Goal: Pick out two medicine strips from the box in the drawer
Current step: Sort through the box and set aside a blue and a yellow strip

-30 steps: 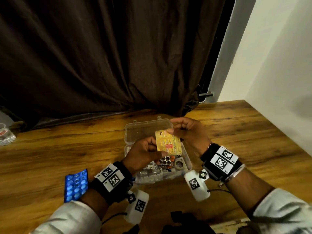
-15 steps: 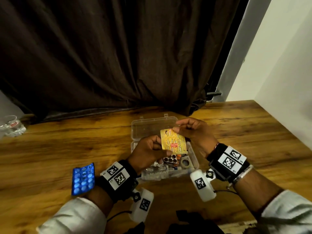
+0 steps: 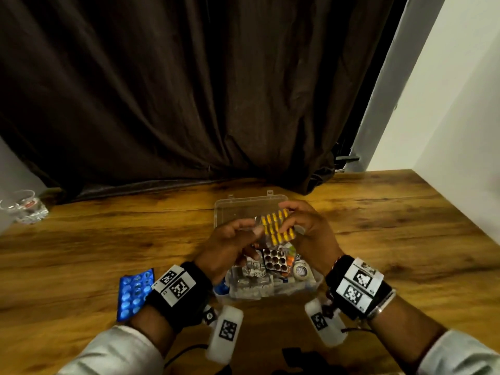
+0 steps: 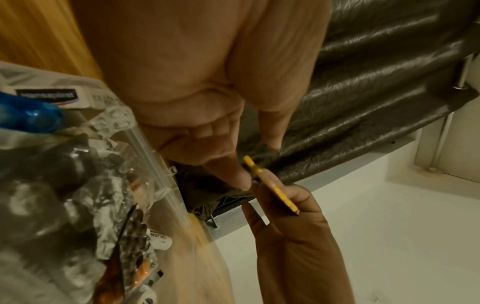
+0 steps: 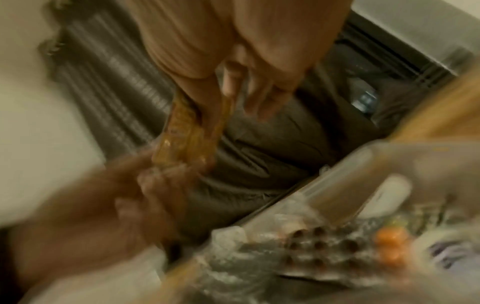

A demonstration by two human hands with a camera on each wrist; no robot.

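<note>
A clear plastic box (image 3: pixel 270 293) stands open on the wooden table, its lid (image 3: pixel 238 209) laid back. It is full of foil strips, among them a brown blister strip (image 3: pixel 274 262). Above the box both hands hold one yellow capsule strip (image 3: pixel 278 226), capsule side up. My right hand (image 3: pixel 308 228) pinches its right edge, and my left hand (image 3: pixel 232 244) holds its left edge with the thumb on top. The left wrist view shows the strip (image 4: pixel 272 187) edge-on between the two hands. A blue blister strip (image 3: pixel 135 290) lies flat on the table beside my left wrist.
A glass tumbler (image 3: pixel 24 207) sits at the far left of the table (image 3: pixel 405 239). A dark brown curtain (image 3: pixel 189 90) hangs along the back edge. A white wall (image 3: pixel 460 117) borders the table on the right. A small tape roll (image 3: pixel 300 270) lies inside the box.
The yellow strip has been turned over between the hands, from its printed foil back to its capsule side, and now lies flatter. The blue strip stays put on the table.
</note>
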